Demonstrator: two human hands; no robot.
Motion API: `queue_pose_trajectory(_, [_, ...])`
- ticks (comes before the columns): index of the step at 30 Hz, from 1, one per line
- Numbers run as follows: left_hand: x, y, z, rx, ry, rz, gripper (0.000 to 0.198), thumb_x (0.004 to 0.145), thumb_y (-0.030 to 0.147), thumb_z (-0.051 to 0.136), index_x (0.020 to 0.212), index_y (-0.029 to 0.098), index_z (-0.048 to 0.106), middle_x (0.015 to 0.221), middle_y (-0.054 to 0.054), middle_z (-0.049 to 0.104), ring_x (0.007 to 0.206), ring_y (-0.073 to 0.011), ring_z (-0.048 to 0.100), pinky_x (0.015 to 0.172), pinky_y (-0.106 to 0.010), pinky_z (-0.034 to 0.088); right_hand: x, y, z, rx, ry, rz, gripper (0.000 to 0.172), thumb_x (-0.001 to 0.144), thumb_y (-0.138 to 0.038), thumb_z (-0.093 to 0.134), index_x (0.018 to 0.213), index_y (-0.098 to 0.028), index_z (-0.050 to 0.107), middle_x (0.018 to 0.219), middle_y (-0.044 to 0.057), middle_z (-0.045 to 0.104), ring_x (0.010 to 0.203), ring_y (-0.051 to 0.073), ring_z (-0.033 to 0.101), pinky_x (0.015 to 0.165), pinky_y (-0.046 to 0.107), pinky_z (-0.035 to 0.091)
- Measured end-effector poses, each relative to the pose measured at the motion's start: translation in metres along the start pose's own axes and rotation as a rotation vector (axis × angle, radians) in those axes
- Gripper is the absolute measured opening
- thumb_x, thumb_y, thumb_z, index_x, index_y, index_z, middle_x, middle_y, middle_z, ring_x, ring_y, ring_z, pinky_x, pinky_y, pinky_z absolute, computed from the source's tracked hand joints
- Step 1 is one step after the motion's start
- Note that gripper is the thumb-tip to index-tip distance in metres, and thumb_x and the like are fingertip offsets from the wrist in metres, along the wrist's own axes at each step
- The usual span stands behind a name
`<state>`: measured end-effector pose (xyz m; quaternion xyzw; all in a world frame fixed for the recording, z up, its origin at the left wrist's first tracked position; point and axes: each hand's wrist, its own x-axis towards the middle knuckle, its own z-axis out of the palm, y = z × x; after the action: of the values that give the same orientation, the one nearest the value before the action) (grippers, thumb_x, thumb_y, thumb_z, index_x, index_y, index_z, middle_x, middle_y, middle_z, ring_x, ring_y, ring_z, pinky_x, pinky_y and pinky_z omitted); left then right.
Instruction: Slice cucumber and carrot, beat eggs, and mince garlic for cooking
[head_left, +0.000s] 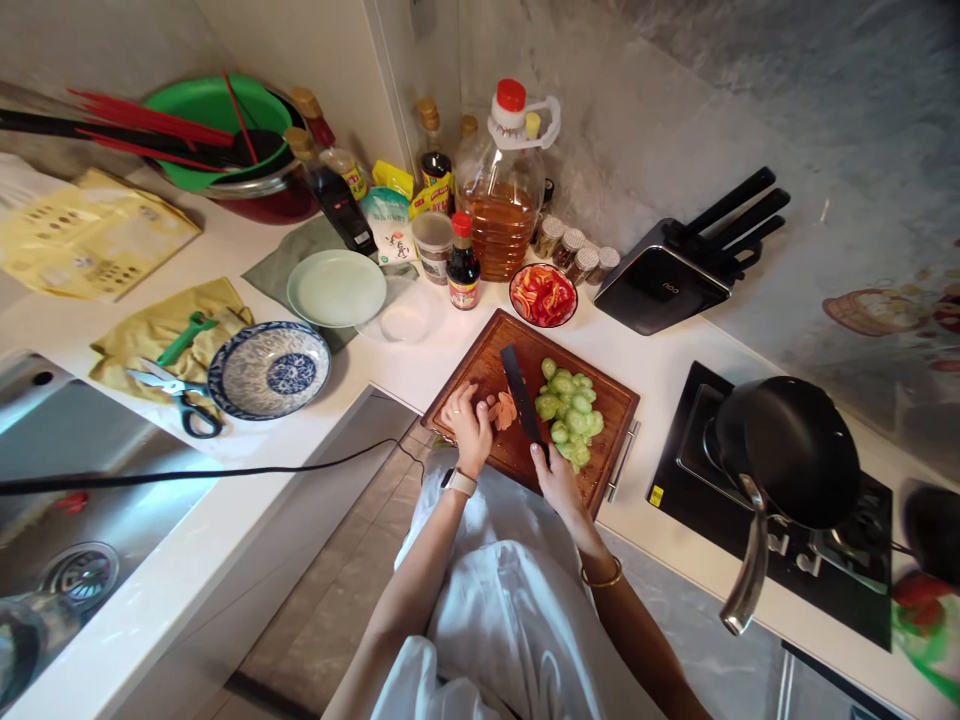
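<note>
My right hand (559, 480) grips the handle of a black-bladed kitchen knife (519, 392), its blade lying across the middle of a wooden cutting board (469, 365). Left of the blade are thin orange-pink slices (505, 411), too small to tell whether sausage or carrot. My left hand (470, 428), fingers curled, rests on the board against the uncut end of that orange-pink piece, mostly hidden by the fingers. A pile of pale green cucumber-like slices (574, 405) sits right of the knife.
Behind the board stand a bowl of cut red peppers (544, 296), a sauce bottle (463, 265) and a large oil jug (501, 205). A knife block (660, 280) and a wok (787, 450) on the stove are right. Left are a patterned bowl (270, 370), scissors (196, 412) and a sink (142, 500).
</note>
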<state>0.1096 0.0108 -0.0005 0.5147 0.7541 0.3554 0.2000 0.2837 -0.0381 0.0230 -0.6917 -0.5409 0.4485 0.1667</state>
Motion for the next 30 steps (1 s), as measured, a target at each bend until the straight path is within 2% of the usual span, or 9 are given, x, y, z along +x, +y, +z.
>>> queue_pose_trajectory(2, [0.008,0.009,-0.016,0.013,0.089,0.041,0.047,0.099,0.037,0.027,0.139,0.019,0.044,0.144,-0.017,0.047,0.138,-0.0310,0.037,0.113,-0.053,0.024,0.002,0.001,-0.012,-0.263,0.032,-0.098,0.049,0.095,-0.060,0.040,0.108,-0.020,0.065,0.092,0.013,0.075,0.079,0.025,0.072,0.066,0.031,0.052])
queue_pose_trajectory(3, [0.012,0.013,-0.024,0.045,0.090,0.083,0.049,0.099,0.041,0.030,0.140,0.019,0.045,0.145,-0.017,0.046,0.139,-0.0319,0.036,0.114,-0.054,0.024,0.004,0.002,-0.018,-0.372,0.026,-0.133,0.048,0.096,-0.059,0.041,0.111,-0.021,0.066,0.096,0.013,0.075,0.083,0.026,0.072,0.069,0.033,0.052])
queue_pose_trajectory(5, [0.019,0.020,-0.035,0.156,-0.041,0.220,0.059,0.093,0.053,0.044,0.142,0.019,0.046,0.151,-0.018,0.040,0.143,-0.0359,0.029,0.116,-0.056,0.019,0.008,0.003,-0.027,-0.514,-0.008,-0.198,0.046,0.096,-0.059,0.044,0.114,-0.024,0.068,0.098,0.011,0.076,0.084,0.026,0.072,0.072,0.033,0.051])
queue_pose_trajectory(7, [0.023,0.021,-0.038,0.290,-0.205,0.355,0.077,0.086,0.063,0.053,0.146,0.018,0.042,0.157,-0.020,0.031,0.147,-0.0395,0.021,0.117,-0.061,0.012,0.012,0.005,-0.032,-0.571,-0.036,-0.266,0.043,0.094,-0.059,0.049,0.114,-0.026,0.069,0.100,0.009,0.077,0.085,0.025,0.072,0.074,0.031,0.051])
queue_pose_trajectory(10, [0.026,0.010,-0.031,0.443,-0.345,0.454,0.094,0.082,0.071,0.052,0.153,0.012,0.031,0.159,-0.023,0.024,0.149,-0.0402,0.015,0.117,-0.064,0.003,0.018,0.006,-0.036,-0.556,-0.077,-0.330,0.040,0.092,-0.057,0.055,0.113,-0.028,0.071,0.104,0.007,0.076,0.089,0.023,0.071,0.075,0.029,0.050])
queue_pose_trajectory(13, [0.034,-0.003,-0.020,0.499,-0.417,0.510,0.105,0.077,0.077,0.053,0.154,0.010,0.027,0.159,-0.026,0.020,0.150,-0.0404,0.012,0.117,-0.064,0.001,0.022,0.006,-0.040,-0.539,-0.116,-0.361,0.039,0.090,-0.058,0.057,0.112,-0.028,0.072,0.103,0.007,0.077,0.086,0.022,0.071,0.075,0.028,0.049])
queue_pose_trajectory(16, [0.048,-0.008,-0.014,0.487,-0.469,0.598,0.113,0.072,0.081,0.055,0.155,0.010,0.025,0.160,-0.026,0.015,0.150,-0.0403,0.009,0.118,-0.063,0.001,0.025,0.007,-0.046,-0.569,-0.130,-0.402,0.041,0.091,-0.059,0.055,0.112,-0.028,0.072,0.103,0.007,0.076,0.086,0.023,0.071,0.073,0.028,0.049])
queue_pose_trajectory(23, [0.069,-0.002,0.006,0.456,-0.529,0.710,0.110,0.074,0.080,0.052,0.155,0.012,0.024,0.161,-0.024,0.014,0.151,-0.0378,0.010,0.118,-0.061,-0.001,0.028,0.013,-0.061,-0.587,-0.099,-0.378,0.046,0.092,-0.063,0.050,0.109,-0.027,0.073,0.100,0.008,0.077,0.083,0.023,0.071,0.070,0.028,0.050])
queue_pose_trajectory(30, [0.078,-0.012,0.022,0.439,-0.520,0.738,0.103,0.078,0.075,0.053,0.154,0.011,0.027,0.160,-0.024,0.016,0.151,-0.0357,0.011,0.119,-0.060,0.000,0.018,0.017,-0.062,-0.666,-0.142,-0.405,0.044,0.092,-0.061,0.052,0.110,-0.027,0.072,0.098,0.008,0.077,0.083,0.024,0.072,0.067,0.027,0.048])
